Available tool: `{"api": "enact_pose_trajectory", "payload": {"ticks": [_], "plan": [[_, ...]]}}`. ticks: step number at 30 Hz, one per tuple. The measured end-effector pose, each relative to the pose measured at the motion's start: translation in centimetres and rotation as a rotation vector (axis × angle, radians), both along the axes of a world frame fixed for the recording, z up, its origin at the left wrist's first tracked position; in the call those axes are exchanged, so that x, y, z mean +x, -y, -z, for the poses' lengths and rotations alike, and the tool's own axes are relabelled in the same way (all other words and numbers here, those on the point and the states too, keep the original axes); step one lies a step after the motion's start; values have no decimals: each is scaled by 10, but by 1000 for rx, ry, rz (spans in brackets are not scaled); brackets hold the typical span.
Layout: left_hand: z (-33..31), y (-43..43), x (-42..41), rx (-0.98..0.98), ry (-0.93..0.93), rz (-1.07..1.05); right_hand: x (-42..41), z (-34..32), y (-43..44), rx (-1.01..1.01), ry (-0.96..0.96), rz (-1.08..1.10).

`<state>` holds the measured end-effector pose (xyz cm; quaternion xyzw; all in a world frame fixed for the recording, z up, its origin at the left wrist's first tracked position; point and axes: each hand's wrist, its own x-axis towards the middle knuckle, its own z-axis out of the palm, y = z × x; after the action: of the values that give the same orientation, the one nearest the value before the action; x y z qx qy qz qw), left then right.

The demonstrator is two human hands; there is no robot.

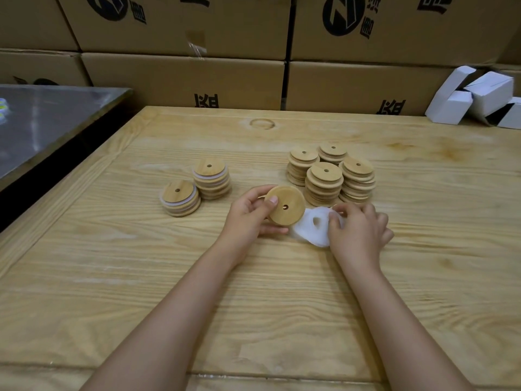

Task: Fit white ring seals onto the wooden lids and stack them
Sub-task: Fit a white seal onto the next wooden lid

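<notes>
- left hand (251,218): curled round one wooden lid (293,197), thumb on the top face, fingers under the rim
- wooden lid: tilted, raised off the table (253,292), centre hole facing the camera, between the two hands
- right hand (359,231): fingertips close together, pinching the upper edge of the white ring seals (306,231); number of seals in the pinch not readable
- white ring seals: loose pile on the table, just right of the held lid, partly overlapped by it in view
- sealed stacks (211,179): two, left of the hands, white rims showing between lids; nearer one shorter
- bare lid stacks (324,183): four, clustered just behind the right hand, plain wood edges
- background: cardboard boxes (183,77) stacked along the back; small white cartons (476,97) at far right; metal surface (50,114) at far left
</notes>
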<state>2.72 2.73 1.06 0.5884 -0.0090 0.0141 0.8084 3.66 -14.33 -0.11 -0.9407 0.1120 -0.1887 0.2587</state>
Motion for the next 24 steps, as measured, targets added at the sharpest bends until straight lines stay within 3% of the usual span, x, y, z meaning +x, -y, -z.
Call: {"api": "enact_pose_trajectory", "payload": {"ticks": [7, 19, 21, 24], "plan": [[0, 1, -1, 23, 10, 17, -1, -3, 1, 3, 129, -6], [-2, 1, -1, 49, 65, -49, -20, -17, -18, 474, 420, -316], [-4, 2, -3, 55, 66, -50, -23, -19, -21, 589, 416, -383], [-7, 2, -5, 101, 84, -32, -25, -19, -26, 610, 373, -472]]}}
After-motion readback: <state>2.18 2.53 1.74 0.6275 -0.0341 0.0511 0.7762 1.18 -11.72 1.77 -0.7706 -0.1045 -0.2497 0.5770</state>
